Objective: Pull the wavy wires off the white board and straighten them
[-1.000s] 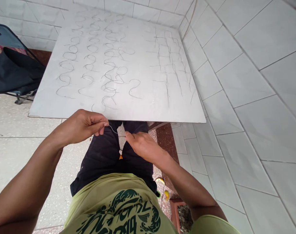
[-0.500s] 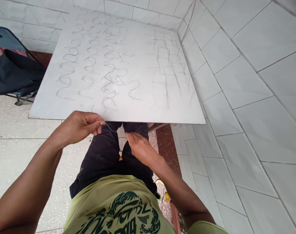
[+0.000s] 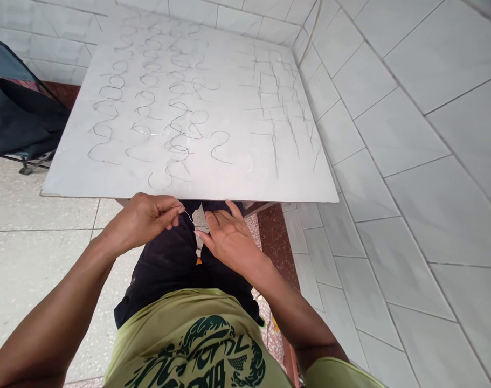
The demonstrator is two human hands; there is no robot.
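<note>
My left hand is closed in a pinch on one end of a short, thin, pale wire, held just off the near edge of the white board. The wire curves down toward my right hand, whose thumb and fingers are spread apart. The wire's lower end lies near that thumb; whether they touch, I cannot tell. On the board's left half run rows of thin wavy strands that look like bent wire. Straighter, crossed strands lie on the right half.
A folding chair with dark cloth stands to the left. Tiled walls border the board at the back and right. My legs are under the near edge, above a speckled floor.
My left hand has moved a little right and down, still pinching the wire. The fingers and thumb of my right hand have spread apart. The view has shifted slightly.
</note>
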